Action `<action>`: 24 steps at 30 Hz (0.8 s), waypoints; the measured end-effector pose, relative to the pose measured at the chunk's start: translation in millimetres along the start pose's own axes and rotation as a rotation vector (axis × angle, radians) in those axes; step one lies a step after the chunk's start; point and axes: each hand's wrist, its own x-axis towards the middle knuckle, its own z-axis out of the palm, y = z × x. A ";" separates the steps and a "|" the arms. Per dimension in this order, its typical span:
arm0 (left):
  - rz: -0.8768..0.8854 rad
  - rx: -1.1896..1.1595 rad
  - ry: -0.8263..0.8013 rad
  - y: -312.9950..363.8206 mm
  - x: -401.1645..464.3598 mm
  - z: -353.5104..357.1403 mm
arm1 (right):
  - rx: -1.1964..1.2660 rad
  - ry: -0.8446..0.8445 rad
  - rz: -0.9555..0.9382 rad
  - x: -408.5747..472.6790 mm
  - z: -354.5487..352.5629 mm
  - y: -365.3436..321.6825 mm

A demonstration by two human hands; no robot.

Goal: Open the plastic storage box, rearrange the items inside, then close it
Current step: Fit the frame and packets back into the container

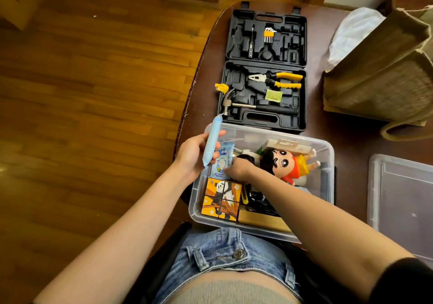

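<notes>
The clear plastic storage box point(326, 160) stands open on the table in front of me. Its lid point(403, 200) lies flat to the right. My left hand point(192, 156) grips a light blue packet point(212, 143) upright over the box's left rim. My right hand point(237, 169) reaches into the box and holds a blue wet wipes pack point(221, 163) at its left side. Inside also lie an orange panda block puzzle point(221, 199), a cartoon boy doll point(284, 164), black cables point(260, 200) and a white carded package point(288, 146).
An open black tool case point(264, 69) with pliers, a hammer and hex keys sits just beyond the box. A woven straw bag point(382, 69) and white plastic lie at the far right. The table's left edge point(187, 107) drops to a wooden floor.
</notes>
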 end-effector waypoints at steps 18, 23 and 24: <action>-0.080 -0.091 -0.088 -6.9 9.2 -8.6 | -0.327 0.426 0.053 3.6 -9.4 7.2; -0.101 -0.087 -0.094 -4.8 8.8 -7.1 | -0.421 0.438 0.054 19.1 -4.5 13.0; -0.104 -0.089 -0.093 -4.6 8.5 -6.9 | -0.453 0.457 0.046 20.7 -3.1 13.5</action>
